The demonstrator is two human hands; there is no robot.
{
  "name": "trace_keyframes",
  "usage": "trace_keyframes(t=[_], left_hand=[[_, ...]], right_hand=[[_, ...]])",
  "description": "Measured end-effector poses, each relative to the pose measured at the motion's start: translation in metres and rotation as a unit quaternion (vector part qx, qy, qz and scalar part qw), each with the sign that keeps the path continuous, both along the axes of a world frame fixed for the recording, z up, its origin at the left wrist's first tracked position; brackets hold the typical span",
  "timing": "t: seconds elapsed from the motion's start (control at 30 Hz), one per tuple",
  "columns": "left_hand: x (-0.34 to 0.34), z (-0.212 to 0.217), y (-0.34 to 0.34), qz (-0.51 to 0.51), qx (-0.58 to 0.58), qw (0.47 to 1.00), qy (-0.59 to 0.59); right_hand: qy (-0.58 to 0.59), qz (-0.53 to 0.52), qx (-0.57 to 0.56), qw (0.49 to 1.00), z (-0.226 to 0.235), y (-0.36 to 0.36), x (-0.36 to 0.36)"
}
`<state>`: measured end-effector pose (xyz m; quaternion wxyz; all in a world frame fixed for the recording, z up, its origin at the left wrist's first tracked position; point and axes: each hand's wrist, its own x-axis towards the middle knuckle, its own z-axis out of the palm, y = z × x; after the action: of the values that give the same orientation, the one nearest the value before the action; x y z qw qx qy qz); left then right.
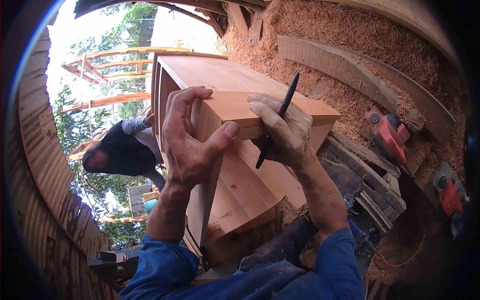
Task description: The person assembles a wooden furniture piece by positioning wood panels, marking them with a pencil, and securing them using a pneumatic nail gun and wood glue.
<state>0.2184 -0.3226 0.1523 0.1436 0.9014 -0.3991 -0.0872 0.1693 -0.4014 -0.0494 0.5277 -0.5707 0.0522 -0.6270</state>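
A wooden cabinet-like carcass (215, 70) lies tilted in front of me, its panels smooth and reddish-brown. My left hand (187, 137) grips the corner of a wooden board (230, 106) along its near edge, with fingers over the far side and thumb on the near face. On the right, my right hand (287, 130) holds a slim black pen (290, 95) slanting between its fingers. Its fingertips also rest on the board's upper face. Part of the pen is hidden behind the fingers. Below the board, inner wooden panels (235, 195) show.
A co-worker (125, 150) in dark clothing stands at the left beside the carcass. Wood shavings (310, 25) cover the ground. Long planks (340, 67), a red power tool (386, 134) and another red-and-grey tool (450, 195) lie right. A corrugated metal wall (37, 145) bounds the left.
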Motion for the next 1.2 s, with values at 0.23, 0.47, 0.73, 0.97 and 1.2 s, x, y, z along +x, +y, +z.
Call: trace_keyframes(t=[0.23,0.47,0.73,0.97,1.2], left_hand=[[-0.002,-0.003,-0.002,-0.029,-0.049,0.998,0.006],[-0.003,-0.004,-0.003,-0.015,-0.057,0.998,0.010],[-0.011,-0.010,-0.010,0.017,-0.105,0.992,0.067],[-0.010,-0.007,0.000,0.031,-0.107,0.994,-0.004],[-0.049,0.008,-0.040,-0.359,0.315,0.787,-0.391]], right_hand=[[-0.014,-0.007,0.010,1.000,0.002,0.002,0.001],[-0.001,-0.023,-0.001,1.000,0.000,0.002,0.001],[0.007,-0.038,0.004,0.999,0.002,-0.002,-0.005],[0.042,-0.019,0.003,0.999,0.000,0.011,-0.003],[0.014,-0.053,0.043,0.998,0.003,0.011,-0.001]])
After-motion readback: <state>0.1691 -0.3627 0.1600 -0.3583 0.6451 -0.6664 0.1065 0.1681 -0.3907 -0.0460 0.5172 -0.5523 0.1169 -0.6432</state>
